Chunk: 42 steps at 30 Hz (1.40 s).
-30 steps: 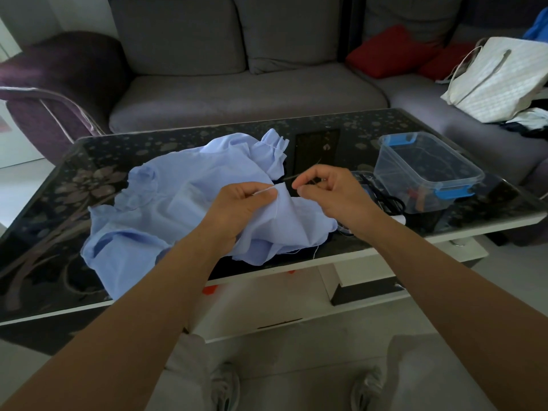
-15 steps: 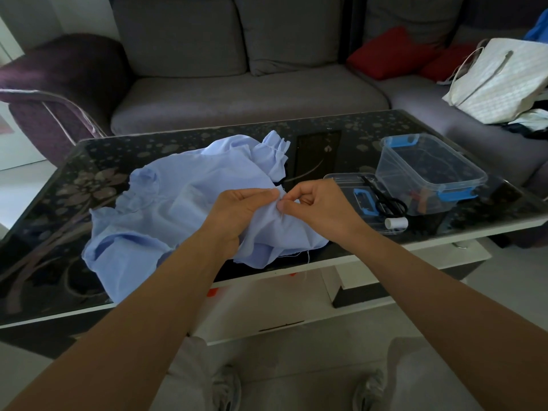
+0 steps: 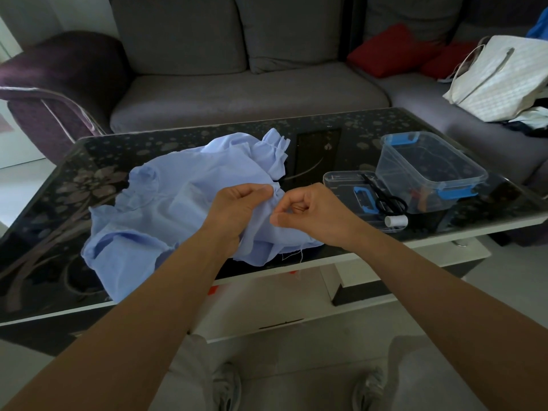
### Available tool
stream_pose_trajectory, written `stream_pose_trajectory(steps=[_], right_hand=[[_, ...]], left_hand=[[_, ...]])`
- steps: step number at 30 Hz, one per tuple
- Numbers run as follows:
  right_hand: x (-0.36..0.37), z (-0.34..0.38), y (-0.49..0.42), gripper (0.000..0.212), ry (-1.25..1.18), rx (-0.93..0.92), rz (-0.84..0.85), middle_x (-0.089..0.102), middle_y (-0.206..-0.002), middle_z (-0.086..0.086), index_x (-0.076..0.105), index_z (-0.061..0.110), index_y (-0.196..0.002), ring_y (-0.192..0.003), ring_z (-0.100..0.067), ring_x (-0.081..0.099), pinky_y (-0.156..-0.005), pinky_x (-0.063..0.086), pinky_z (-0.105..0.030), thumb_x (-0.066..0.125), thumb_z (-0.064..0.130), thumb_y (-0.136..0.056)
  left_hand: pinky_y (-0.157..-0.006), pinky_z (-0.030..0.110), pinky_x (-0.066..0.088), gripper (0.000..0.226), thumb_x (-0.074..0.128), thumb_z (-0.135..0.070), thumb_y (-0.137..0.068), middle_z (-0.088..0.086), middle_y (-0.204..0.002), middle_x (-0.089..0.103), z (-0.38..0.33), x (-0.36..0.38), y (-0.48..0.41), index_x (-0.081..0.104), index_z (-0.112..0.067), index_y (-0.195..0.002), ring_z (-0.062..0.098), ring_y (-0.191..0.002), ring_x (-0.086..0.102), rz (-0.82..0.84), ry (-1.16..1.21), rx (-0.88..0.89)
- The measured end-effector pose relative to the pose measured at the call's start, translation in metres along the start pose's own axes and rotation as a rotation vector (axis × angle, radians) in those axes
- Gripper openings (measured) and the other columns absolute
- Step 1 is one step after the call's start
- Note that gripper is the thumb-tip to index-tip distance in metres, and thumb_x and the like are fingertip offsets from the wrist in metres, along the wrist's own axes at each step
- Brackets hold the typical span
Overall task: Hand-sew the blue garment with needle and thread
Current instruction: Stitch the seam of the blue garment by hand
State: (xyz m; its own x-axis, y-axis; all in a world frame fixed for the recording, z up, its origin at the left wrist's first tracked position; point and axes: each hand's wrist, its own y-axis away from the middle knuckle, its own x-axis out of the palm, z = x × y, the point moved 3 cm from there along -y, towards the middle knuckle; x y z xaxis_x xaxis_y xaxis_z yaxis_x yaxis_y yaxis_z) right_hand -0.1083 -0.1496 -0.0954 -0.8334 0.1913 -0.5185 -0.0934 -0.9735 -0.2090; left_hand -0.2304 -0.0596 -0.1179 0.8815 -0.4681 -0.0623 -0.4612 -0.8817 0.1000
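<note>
Fingers point(image 3: 262, 189) of the left hand point(image 3: 237, 207) pinch a fold of the blue garment point(image 3: 166, 209), lifting it so the seam edge faces up. Right hand point(image 3: 310, 212) sits just beside it, thumb & forefinger closed on the cloth (needle prob. in that pinch, too small to see). Rest of the garment is bunched on the table point(image 3: 44, 232), w/ scissors point(image 3: 388, 200) & spool point(image 3: 396, 221) near the right hand, prob. for easy reach.
</note>
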Motion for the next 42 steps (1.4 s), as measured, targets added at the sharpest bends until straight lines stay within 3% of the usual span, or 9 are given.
stream_pose_trajectory(steps=[7,11,14,17,22,26,30,37,42], right_hand=[[-0.021,0.001,-0.002,0.008,-0.095,0.034,-0.156,0.064,-0.063,0.005,0.069,0.001,-0.094,-0.052,-0.003,0.057,-0.057,0.040,-0.009,0.061,0.002,-0.091],[-0.028,0.000,-0.002,0.034,-0.055,0.062,-0.183,0.056,-0.054,0.021,0.064,0.013,-0.113,-0.046,0.004,0.048,-0.050,0.038,-0.007,0.046,-0.008,-0.093],[-0.018,-0.002,-0.005,0.046,0.023,0.124,-0.037,0.066,-0.091,0.004,0.061,0.032,-0.118,-0.058,0.000,0.049,-0.053,0.039,-0.007,0.041,-0.002,-0.094],[-0.015,-0.006,-0.009,0.040,0.059,0.143,-0.007,0.061,-0.108,0.005,0.063,0.028,-0.117,-0.082,-0.001,0.054,-0.067,0.040,-0.006,0.041,0.002,-0.096],[-0.018,-0.017,-0.009,0.018,0.134,0.181,-0.002,0.058,-0.074,0.002,0.068,0.004,-0.102,-0.059,0.004,0.051,-0.058,0.037,-0.006,0.051,0.006,-0.095],[-0.025,-0.029,-0.008,0.022,0.170,0.230,-0.058,0.061,-0.078,-0.019,0.069,-0.001,-0.097,-0.065,-0.005,0.051,-0.055,0.036,-0.006,0.058,0.018,-0.096],[-0.036,-0.035,-0.003,0.022,0.071,0.341,-0.165,0.048,-0.059,0.003,0.068,0.006,-0.080,-0.047,0.003,0.045,-0.049,0.033,-0.005,0.064,0.023,-0.093],[-0.048,-0.037,0.008,0.014,-0.108,0.434,-0.263,0.066,-0.090,0.003,0.071,0.018,-0.092,-0.082,-0.007,0.058,-0.073,0.049,-0.022,0.066,0.031,-0.090],[-0.061,-0.027,0.009,0.011,-0.144,0.416,-0.257,0.061,-0.061,0.018,0.067,0.024,-0.086,-0.061,0.003,0.057,-0.055,0.044,-0.013,0.061,0.029,-0.094]], left_hand=[[-0.105,0.046,0.046,0.021,0.062,-0.018,-0.093,0.014,-0.104,0.070,-0.006,0.000,0.003,0.071,-0.019,-0.074,0.028,-0.108,0.062,0.039,0.025,0.008],[-0.107,0.047,0.044,0.025,0.053,-0.019,-0.099,0.020,-0.116,0.066,-0.007,0.004,0.007,0.072,-0.019,-0.082,0.035,-0.116,0.058,0.148,-0.032,0.008],[-0.102,0.046,0.045,0.024,0.046,-0.016,-0.101,0.030,-0.113,0.063,-0.008,0.003,0.011,0.067,-0.007,-0.091,0.034,-0.102,0.059,0.223,-0.079,0.046],[-0.089,0.035,0.048,0.026,0.042,-0.013,-0.102,0.024,-0.099,0.062,-0.011,0.002,0.014,0.065,-0.002,-0.094,0.027,-0.093,0.056,0.272,-0.075,0.083],[-0.090,0.033,0.049,0.029,0.041,-0.011,-0.102,0.017,-0.098,0.063,-0.009,0.001,0.012,0.065,-0.009,-0.087,0.025,-0.094,0.058,0.235,-0.044,0.070],[-0.089,0.030,0.049,0.028,0.047,-0.014,-0.101,0.006,-0.090,0.065,-0.006,-0.006,0.004,0.066,-0.016,-0.080,0.022,-0.095,0.058,0.033,0.012,0.056],[-0.089,0.036,0.050,0.025,0.056,-0.019,-0.097,0.002,-0.085,0.064,-0.001,-0.021,-0.004,0.064,-0.019,-0.074,0.021,-0.091,0.057,-0.191,0.045,-0.014],[-0.060,0.021,0.040,0.024,0.061,-0.021,-0.094,0.008,-0.073,0.054,0.001,-0.028,-0.006,0.063,-0.004,-0.077,0.015,-0.067,0.047,-0.219,-0.149,0.070],[-0.052,0.011,0.039,0.026,0.063,-0.018,-0.094,0.007,-0.073,0.054,-0.003,-0.026,-0.005,0.066,0.007,-0.085,0.012,-0.064,0.046,-0.196,-0.169,0.126]])
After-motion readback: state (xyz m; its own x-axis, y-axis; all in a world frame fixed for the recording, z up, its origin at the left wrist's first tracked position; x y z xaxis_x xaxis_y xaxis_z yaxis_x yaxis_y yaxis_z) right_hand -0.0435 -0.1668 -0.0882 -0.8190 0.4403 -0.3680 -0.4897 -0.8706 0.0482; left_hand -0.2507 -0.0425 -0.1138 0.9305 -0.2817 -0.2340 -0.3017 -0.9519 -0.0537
